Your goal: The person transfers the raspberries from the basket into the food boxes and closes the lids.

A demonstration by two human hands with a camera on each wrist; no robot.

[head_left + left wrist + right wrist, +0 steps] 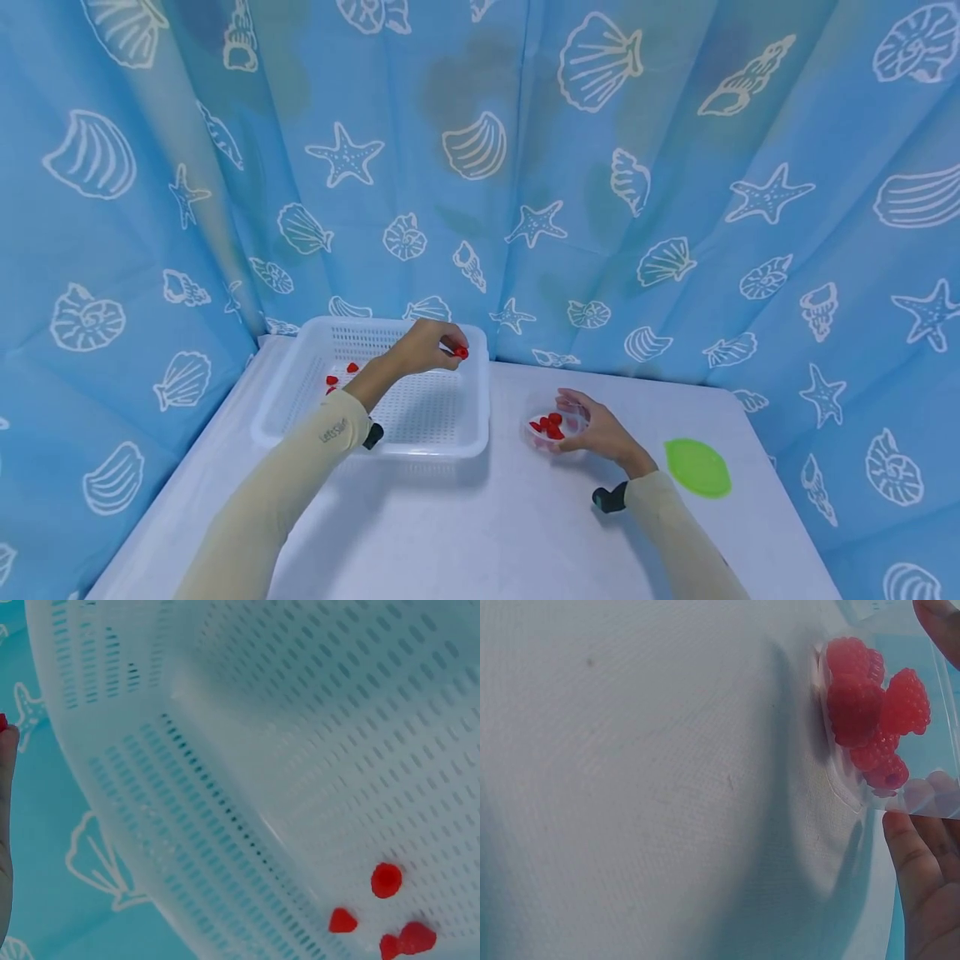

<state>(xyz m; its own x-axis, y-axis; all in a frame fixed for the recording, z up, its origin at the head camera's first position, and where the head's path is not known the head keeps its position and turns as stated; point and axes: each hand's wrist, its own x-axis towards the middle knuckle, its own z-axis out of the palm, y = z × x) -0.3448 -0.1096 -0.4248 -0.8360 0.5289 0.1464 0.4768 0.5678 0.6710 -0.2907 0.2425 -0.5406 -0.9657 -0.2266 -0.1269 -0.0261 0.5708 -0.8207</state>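
Note:
Over the right part of a white perforated basket [420, 450], my left hand [431, 347] pinches a red raspberry [461, 352] between thumb and fingers. Several more raspberries [386, 880] lie on the basket floor at its left side, partly behind my left forearm in the head view. On the table to the right, my right hand [600, 429] grips a clear plastic cup [531, 412] around its side. Several raspberries [855, 705] sit at the bottom of this cup, showing through its wall in the right wrist view.
A bright green leaf-shaped piece [697, 468] lies on the white table [465, 533], right of my right wrist. Behind the table hangs a blue curtain [525, 192] printed with white shells and starfish. The basket's raised rim stands between the hands.

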